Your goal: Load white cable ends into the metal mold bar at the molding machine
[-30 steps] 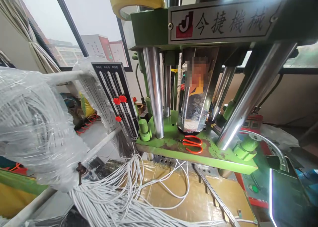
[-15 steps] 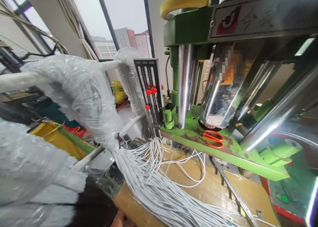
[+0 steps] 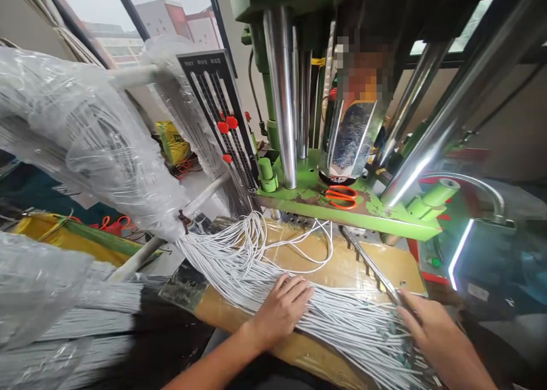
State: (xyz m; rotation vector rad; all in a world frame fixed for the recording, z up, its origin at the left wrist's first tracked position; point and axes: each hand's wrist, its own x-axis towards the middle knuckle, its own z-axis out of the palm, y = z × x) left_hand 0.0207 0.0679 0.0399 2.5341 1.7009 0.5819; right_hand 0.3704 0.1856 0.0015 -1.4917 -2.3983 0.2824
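Observation:
A thick bundle of white cables (image 3: 239, 265) fans across the brown-covered worktop (image 3: 294, 344), with small greenish pieces among the strands at the right end. My left hand (image 3: 284, 307) lies palm down on top of the bundle, fingers extended and slightly bent, close together. At the right, my right hand (image 3: 431, 327) closes thumb and fingers round a long narrow metal strip (image 3: 371, 259), which slants from the press base toward me. Small dark tabs stick out along the strip's side. The palm side of my right hand is partly hidden.
A green press with steel columns (image 3: 284, 105) stands behind the worktop. Orange-handled scissors (image 3: 341, 196) lie on its green base (image 3: 299, 199). Plastic-wrapped cable bundles (image 3: 106, 134) hang over a rail at the left. A lit lamp (image 3: 461, 253) is at the right.
The view has tilted down and shifted right. Both hands have come up into view: the left onto the cables, the right onto the metal strip. Earlier only a bit of a hand showed at the bottom.

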